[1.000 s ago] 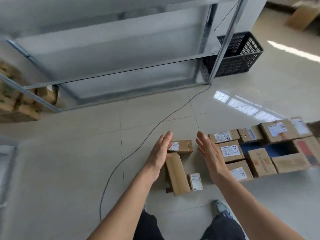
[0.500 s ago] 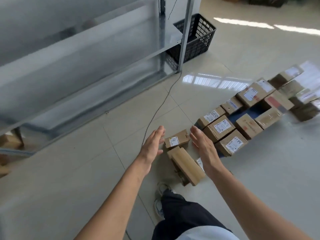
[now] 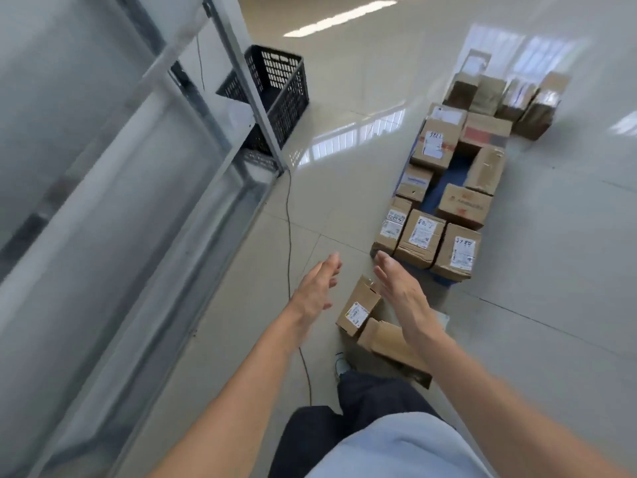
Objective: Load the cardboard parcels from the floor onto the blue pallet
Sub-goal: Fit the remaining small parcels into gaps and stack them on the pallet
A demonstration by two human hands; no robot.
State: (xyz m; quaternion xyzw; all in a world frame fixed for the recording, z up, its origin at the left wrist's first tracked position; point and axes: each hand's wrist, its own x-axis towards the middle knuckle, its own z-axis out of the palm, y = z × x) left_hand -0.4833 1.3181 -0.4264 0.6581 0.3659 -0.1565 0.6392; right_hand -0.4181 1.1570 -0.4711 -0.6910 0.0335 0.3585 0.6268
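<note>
Having swung round toward the blue pallet [image 3: 444, 186], we are mid-reach, left hand [image 3: 315, 291] and right hand [image 3: 396, 288] flat, empty and facing each other over the small parcel [image 3: 360, 305] on the floor just short of it, which we judge next needs clamping by its sides and lifting.

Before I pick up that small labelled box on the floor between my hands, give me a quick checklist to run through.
1. Hands free: ok. The left hand and right hand are open, holding nothing.
2. Reach: ok. The small labelled parcel lies on the floor between the hands, ungripped.
3. Clear of the long parcel beside it: cannot tell whether they touch.
4. Room on the blue pallet: ok. Bare blue shows between the loaded parcels.
5. Footing: not ok. A black cable runs along the floor near the shoe.
</note>
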